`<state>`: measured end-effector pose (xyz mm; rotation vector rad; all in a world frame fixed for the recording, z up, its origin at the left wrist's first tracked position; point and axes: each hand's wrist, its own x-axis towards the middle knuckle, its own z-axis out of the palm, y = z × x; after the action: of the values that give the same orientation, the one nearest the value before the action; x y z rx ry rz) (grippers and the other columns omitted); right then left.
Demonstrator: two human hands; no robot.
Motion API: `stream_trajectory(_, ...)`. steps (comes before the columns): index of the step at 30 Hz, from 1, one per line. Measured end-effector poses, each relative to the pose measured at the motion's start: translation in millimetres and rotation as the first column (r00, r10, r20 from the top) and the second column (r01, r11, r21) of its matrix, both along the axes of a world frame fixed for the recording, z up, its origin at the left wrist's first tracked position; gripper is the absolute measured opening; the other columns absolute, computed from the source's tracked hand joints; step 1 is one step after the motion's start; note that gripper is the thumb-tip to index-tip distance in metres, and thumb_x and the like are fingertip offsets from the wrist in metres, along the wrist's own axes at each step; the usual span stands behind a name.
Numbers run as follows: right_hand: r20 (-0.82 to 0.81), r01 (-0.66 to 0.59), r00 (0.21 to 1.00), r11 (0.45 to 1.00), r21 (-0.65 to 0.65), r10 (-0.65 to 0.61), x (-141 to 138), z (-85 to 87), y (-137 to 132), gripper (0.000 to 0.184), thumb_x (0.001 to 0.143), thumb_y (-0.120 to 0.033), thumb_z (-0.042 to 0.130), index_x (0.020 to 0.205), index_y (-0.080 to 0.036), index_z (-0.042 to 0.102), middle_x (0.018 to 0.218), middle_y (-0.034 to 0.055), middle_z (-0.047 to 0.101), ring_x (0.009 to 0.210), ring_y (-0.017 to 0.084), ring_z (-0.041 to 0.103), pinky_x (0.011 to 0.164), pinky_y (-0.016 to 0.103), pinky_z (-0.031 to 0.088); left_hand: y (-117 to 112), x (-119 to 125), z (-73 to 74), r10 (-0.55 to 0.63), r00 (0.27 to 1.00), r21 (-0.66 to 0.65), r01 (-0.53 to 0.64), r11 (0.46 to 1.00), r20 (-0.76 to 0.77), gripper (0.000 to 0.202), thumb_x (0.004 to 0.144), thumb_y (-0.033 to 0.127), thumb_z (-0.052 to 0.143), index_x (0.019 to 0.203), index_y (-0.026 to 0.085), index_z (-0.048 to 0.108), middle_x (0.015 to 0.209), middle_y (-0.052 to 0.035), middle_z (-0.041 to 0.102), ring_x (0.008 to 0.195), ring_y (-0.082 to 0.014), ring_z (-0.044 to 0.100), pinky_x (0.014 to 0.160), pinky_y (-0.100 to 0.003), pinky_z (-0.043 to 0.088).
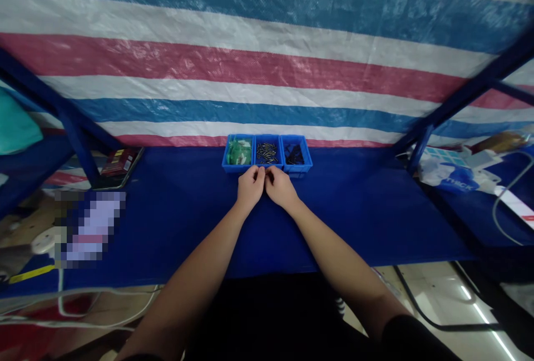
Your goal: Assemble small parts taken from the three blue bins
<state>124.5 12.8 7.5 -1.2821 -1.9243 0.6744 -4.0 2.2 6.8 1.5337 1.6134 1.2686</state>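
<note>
My left hand (251, 185) and my right hand (278, 185) meet at the front edge of the bins, fingers curled and fingertips almost touching. Whatever lies between the fingers is hidden or too small to make out. Behind them stand three joined blue bins. In the left bin (230, 167) are green and clear plastic packets (239, 151). Small metal screw-like pieces (267, 152) fill the middle bin (258, 139). Dark, thin pieces (294, 155) lie in the right bin (306, 158).
The blue table (175, 227) runs under my arms, with a striped plastic sheet (250, 66) behind it. A dark red box (119, 163) lies at the left by a blue frame post (79, 138). At right sits a blue and white plastic package (450, 174). White cables (108, 325) hang below left.
</note>
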Motion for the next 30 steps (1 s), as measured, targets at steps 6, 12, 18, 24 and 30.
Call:
stream_trajectory(6,-0.360,0.170,0.912,0.980,-0.100,-0.195,-4.6,3.8,-2.8,0.015,0.084,-0.028,0.055,0.094,-0.020,0.063,0.084,0.0012,0.069,0.073,0.016,0.061,0.072,0.029,0.049,3.3,0.0,-2.3,0.041,0.998,-0.028,-0.040,0.999,0.049,0.031,0.095,0.044,0.051,0.081,0.018,0.057,0.070,0.0021,0.058,0.066,-0.0097,0.051,0.066,-0.022,0.035)
stream_trajectory(12,-0.432,0.117,0.889,0.987,-0.108,-0.153,-8.8,0.2,-4.1,0.017,0.082,-0.028,0.056,0.094,-0.020,0.064,0.087,0.0016,0.070,0.078,0.016,0.064,0.076,0.030,0.051,0.6,-0.3,-3.9,-0.028,1.000,-0.054,0.028,0.998,-0.010,0.023,0.096,0.038,0.049,0.098,0.021,0.064,0.080,-0.0011,0.069,0.072,-0.0137,0.062,0.069,-0.024,0.040)
stream_trajectory(18,-0.383,0.038,0.922,0.998,-0.044,-0.052,-6.5,-0.1,-4.6,0.032,0.087,-0.025,0.053,0.116,-0.021,0.066,0.081,-0.0004,0.068,0.072,0.015,0.064,0.075,0.030,0.052,2.2,-1.5,-4.2,-0.039,0.999,-0.067,0.039,0.997,0.009,0.024,0.097,0.038,0.048,0.098,0.021,0.064,0.081,-0.0014,0.070,0.075,-0.0146,0.064,0.071,-0.025,0.041)
stream_trajectory(24,-0.315,0.057,0.947,0.998,-0.016,-0.059,-4.6,1.7,-5.0,0.029,0.091,-0.026,0.051,0.113,-0.024,0.069,0.090,0.0016,0.074,0.078,0.016,0.068,0.078,0.032,0.054,3.6,-0.6,-3.6,-0.045,0.999,-0.075,0.046,0.996,0.016,0.024,0.098,0.039,0.048,0.098,0.022,0.065,0.087,-0.0021,0.073,0.080,-0.0159,0.067,0.074,-0.026,0.043)
stream_trajectory(30,-0.330,0.160,0.927,0.983,-0.089,-0.180,-3.1,3.8,-2.9,0.023,0.090,-0.034,0.056,0.111,-0.023,0.060,0.083,-0.0001,0.075,0.069,0.017,0.066,0.071,0.032,0.050,0.7,0.3,0.0,-0.064,0.998,-0.080,0.062,0.995,-0.016,0.023,0.096,0.039,0.049,0.102,0.022,0.064,0.080,-0.0011,0.071,0.071,-0.0148,0.064,0.068,-0.025,0.040)
